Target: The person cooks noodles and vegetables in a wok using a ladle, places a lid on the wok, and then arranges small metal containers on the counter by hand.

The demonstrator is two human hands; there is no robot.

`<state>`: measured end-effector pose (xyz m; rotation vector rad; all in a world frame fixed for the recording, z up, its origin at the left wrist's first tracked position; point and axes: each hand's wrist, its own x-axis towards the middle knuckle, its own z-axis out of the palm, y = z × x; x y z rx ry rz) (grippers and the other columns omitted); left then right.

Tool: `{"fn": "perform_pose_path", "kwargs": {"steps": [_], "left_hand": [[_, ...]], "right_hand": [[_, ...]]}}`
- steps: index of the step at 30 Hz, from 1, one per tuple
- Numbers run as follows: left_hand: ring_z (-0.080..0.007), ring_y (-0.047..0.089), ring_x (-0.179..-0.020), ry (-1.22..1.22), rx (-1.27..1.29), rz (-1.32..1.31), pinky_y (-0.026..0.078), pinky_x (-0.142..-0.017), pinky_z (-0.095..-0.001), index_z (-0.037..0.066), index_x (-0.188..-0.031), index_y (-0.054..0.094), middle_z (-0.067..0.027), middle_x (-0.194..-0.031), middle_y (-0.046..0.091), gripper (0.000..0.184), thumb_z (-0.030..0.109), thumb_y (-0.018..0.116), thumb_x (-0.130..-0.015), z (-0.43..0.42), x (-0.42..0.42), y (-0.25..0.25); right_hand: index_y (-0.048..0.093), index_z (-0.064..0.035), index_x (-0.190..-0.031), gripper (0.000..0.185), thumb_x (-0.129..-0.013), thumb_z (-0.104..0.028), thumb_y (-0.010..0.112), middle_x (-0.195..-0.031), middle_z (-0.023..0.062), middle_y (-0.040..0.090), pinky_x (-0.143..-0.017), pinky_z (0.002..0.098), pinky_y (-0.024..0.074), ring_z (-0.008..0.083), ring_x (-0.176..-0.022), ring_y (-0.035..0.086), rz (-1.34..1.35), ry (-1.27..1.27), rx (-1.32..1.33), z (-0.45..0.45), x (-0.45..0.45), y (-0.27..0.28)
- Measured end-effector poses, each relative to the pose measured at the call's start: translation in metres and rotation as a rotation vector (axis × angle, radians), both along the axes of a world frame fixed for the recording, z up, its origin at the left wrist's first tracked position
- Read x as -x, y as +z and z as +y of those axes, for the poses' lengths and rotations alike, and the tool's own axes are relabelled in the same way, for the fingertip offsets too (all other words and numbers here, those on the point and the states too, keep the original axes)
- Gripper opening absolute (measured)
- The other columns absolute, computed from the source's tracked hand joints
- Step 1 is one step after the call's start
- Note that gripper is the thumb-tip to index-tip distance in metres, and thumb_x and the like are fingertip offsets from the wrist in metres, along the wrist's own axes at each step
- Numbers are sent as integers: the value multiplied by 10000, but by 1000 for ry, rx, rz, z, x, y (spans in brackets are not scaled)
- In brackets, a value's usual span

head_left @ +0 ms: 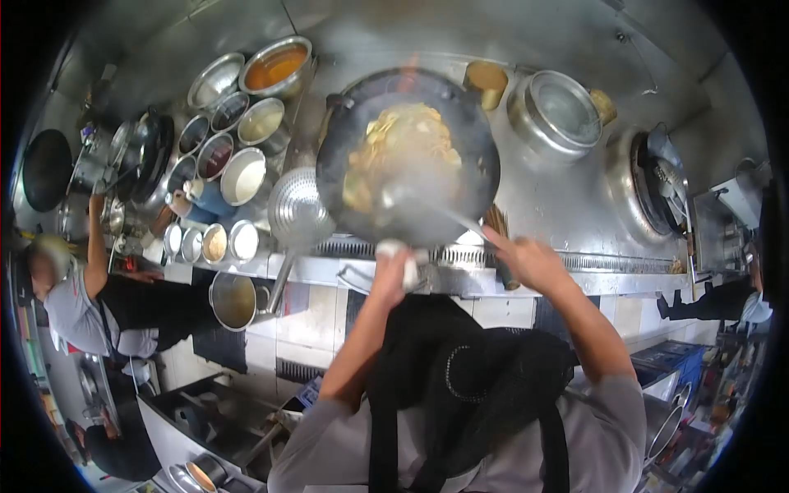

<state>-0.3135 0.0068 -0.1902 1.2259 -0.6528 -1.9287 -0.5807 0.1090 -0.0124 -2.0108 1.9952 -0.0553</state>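
A large black wok (475,135) sits on the range in front of me, with sliced, yellowish food (407,144) steaming in it. My left hand (388,283) is closed around a folded white cloth (394,247) at the wok's near edge; any wok handle under the cloth is hidden. In my right hand (530,263) is the long handle of a metal ladle (452,214). The ladle reaches into the wok from the right, its bowl blurred by steam and motion among the food.
Left of the wok rests a perforated strainer (297,201), near several seasoning containers (243,177) and a bowl of orange liquid (275,70). A lidded metal pot (563,111) stands to the right, a second wok station (633,185) beyond. A co-worker (82,296) works at far left.
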Motion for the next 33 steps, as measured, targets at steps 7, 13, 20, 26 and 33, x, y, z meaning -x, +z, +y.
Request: {"fn": "perform_pose_path", "kwargs": {"steps": [7,13,20,26,33], "left_hand": [[-179,617,-776,-125,-10,-49,511,-619,-357,43,-1108,566,-74,-941,607,255,114,659,-881,-11,-2,0],[-191,629,-809,38,26,-14,541,-692,-345,3,-1095,551,-75,-937,600,254,51,638,-862,7,9,25],[-198,645,-734,-67,-68,111,550,-598,-351,0,-1055,585,-100,-917,636,183,114,647,-926,-30,8,60],[-206,665,-904,-131,23,-25,583,-810,-350,3,-1199,527,-81,-1030,632,287,30,616,-928,47,-21,9],[-211,655,-923,-151,-128,31,577,-704,-342,45,-1241,529,-109,-1117,621,360,138,667,-923,-23,0,69]], "right_hand": [[544,-224,-1466,488,-988,-249,641,-876,251,694,-745,538,548,460,-809,680,-109,-89,115,-3,24,-38],[547,-154,-1490,455,-1048,-258,578,-776,228,685,-660,475,525,384,-654,669,-398,-57,-21,11,45,18],[528,-209,-1514,452,-1067,-261,559,-709,141,628,-647,399,530,265,-603,603,-418,-90,-298,11,51,36],[552,-211,-1491,455,-1038,-226,595,-817,247,686,-745,469,530,389,-704,667,-351,-44,-104,15,42,25],[546,-205,-1499,487,-1019,-228,623,-858,203,712,-739,446,550,361,-723,697,-429,131,18,-17,59,9]]}}
